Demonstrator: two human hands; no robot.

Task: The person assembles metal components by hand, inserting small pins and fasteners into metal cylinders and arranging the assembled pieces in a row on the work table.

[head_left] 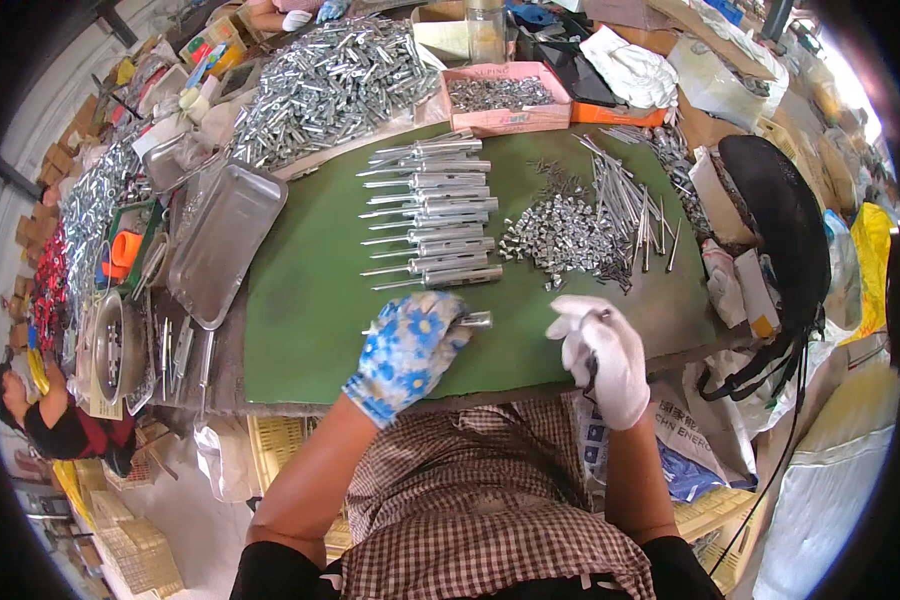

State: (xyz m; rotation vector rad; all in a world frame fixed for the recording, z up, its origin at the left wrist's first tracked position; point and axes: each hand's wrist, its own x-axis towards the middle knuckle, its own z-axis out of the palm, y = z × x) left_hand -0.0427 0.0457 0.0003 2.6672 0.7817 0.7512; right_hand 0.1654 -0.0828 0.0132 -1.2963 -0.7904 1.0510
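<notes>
My left hand (pixel 410 345), in a blue flowered glove, is closed around a silver metal tube (pixel 479 320). The tube's end sticks out to the right of the fingers, and a thin tip shows on the left. To the right, my right hand (pixel 605 355) wears a white glove. Its fingers are curled, with a small dark thing at them too small to name. Beyond my left hand lies a stack of silver tubes with thin pointed rods (pixel 430 215). Farther right are a heap of small silver metal caps (pixel 560 235) and a bundle of long thin metal rods (pixel 625 195).
The green work mat (pixel 305 330) carries these parts. A metal tray (pixel 225 250) stands left; a large heap of metal tubes (pixel 330 85) lies behind. A pink box (pixel 505 120) of small parts is at the back. A black padded object (pixel 775 220) stands right. Other people are nearby.
</notes>
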